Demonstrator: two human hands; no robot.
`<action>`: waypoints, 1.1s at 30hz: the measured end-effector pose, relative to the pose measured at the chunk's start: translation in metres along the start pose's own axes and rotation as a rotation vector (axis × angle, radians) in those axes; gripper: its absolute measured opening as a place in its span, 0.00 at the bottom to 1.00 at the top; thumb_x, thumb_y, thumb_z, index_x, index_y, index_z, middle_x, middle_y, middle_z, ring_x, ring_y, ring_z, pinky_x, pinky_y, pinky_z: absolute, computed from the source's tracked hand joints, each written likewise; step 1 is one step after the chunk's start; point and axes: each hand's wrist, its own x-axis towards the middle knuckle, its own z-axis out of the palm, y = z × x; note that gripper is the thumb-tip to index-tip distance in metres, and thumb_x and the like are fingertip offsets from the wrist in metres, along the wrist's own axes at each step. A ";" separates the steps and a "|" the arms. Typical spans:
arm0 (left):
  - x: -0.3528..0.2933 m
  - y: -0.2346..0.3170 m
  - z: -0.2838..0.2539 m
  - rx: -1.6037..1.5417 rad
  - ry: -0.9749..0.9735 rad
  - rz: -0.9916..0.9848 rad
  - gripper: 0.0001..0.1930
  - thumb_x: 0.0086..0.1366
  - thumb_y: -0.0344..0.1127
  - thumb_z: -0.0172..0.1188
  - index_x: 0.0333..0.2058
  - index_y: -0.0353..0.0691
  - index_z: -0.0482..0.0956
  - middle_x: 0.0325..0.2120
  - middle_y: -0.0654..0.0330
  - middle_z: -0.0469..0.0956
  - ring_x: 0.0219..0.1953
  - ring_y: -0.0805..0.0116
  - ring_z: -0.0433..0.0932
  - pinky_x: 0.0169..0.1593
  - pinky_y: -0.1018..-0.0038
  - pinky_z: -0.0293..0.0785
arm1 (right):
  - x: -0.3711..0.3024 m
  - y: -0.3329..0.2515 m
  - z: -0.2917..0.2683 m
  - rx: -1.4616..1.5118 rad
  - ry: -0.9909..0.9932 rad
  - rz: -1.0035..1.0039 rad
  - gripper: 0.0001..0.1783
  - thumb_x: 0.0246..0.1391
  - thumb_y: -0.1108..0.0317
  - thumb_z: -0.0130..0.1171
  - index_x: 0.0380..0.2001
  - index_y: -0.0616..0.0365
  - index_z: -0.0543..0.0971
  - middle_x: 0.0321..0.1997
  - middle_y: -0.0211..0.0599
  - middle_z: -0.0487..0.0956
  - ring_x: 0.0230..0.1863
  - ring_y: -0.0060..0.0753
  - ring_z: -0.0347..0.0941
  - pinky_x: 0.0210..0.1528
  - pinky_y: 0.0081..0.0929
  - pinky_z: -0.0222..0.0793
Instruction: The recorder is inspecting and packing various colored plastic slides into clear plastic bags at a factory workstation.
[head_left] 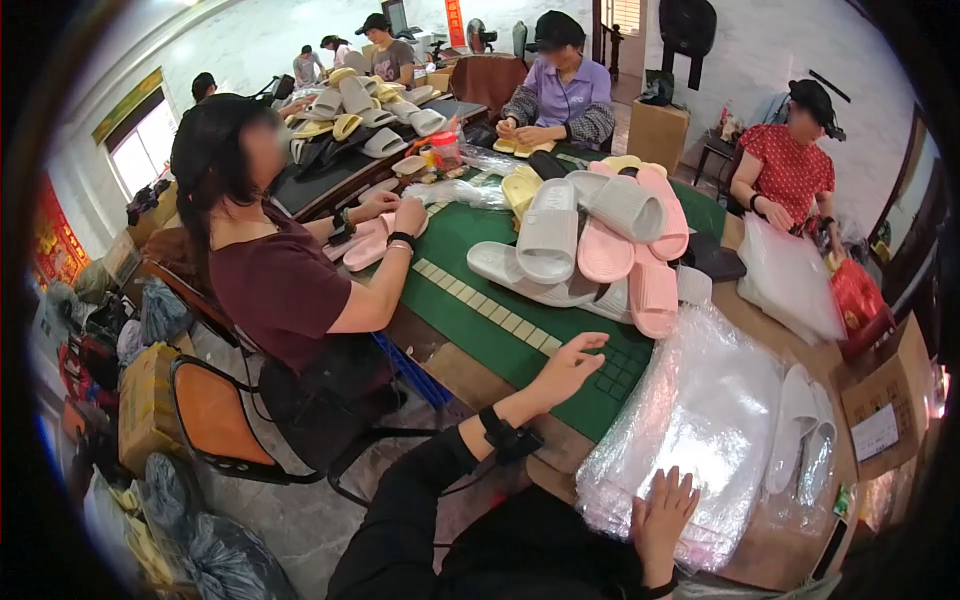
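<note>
My left hand (572, 372) is over the green table top (470, 245), fingers stretched out toward the slippers and holding nothing. Just beyond it is the near end of a row of cream rectangular pieces (490, 308). My right hand (662, 512) lies with spread fingers on a stack of transparent plastic bags (715, 400). A heap of slide slippers rises past both hands, with a grey slipper (547, 232) and a pink slipper (654, 290) on its near side. A pair of pale slippers (790, 428) lies in transparent plastic to the right of the bags.
At the left, a co-worker in a maroon shirt (275, 260) handles pink slippers (372, 243). Another in purple (565, 95) holds yellow slippers across the table. A person in red (790, 165) handles plastic bags. An orange chair (210, 415) and an open cardboard box (888, 390) stand nearby.
</note>
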 end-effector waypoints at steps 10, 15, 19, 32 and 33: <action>0.008 -0.005 -0.027 -0.052 0.190 -0.040 0.21 0.67 0.33 0.51 0.58 0.42 0.64 0.53 0.59 0.69 0.46 0.75 0.71 0.48 0.77 0.68 | 0.002 -0.007 0.000 -0.025 0.067 0.006 0.32 0.52 0.61 0.54 0.59 0.62 0.64 0.67 0.51 0.57 0.70 0.59 0.43 0.69 0.57 0.32; 0.019 0.006 -0.054 -0.121 0.306 0.053 0.20 0.67 0.33 0.50 0.57 0.41 0.64 0.53 0.60 0.69 0.45 0.75 0.72 0.48 0.77 0.68 | 0.001 -0.008 0.000 -0.010 0.074 0.008 0.32 0.51 0.63 0.53 0.59 0.62 0.64 0.68 0.50 0.57 0.70 0.58 0.44 0.69 0.55 0.33; 0.014 0.010 -0.057 -0.095 0.325 0.056 0.20 0.67 0.32 0.50 0.57 0.41 0.64 0.53 0.60 0.69 0.44 0.74 0.72 0.47 0.78 0.69 | 0.000 -0.008 0.001 -0.009 0.083 0.011 0.32 0.51 0.63 0.54 0.59 0.62 0.64 0.68 0.50 0.57 0.70 0.58 0.45 0.69 0.55 0.34; 0.032 -0.006 -0.046 -0.103 0.385 0.013 0.30 0.66 0.38 0.54 0.63 0.42 0.51 0.51 0.53 0.68 0.41 0.69 0.74 0.43 0.75 0.72 | 0.004 -0.005 -0.002 -0.012 0.086 0.024 0.30 0.52 0.57 0.55 0.57 0.59 0.68 0.67 0.48 0.59 0.69 0.58 0.46 0.69 0.56 0.36; 0.043 -0.003 -0.052 -0.234 0.494 -0.010 0.31 0.66 0.41 0.54 0.62 0.42 0.50 0.51 0.51 0.68 0.41 0.66 0.75 0.42 0.73 0.73 | 0.005 -0.006 -0.002 -0.012 0.089 0.017 0.30 0.52 0.57 0.55 0.57 0.58 0.68 0.67 0.48 0.59 0.69 0.58 0.46 0.68 0.56 0.37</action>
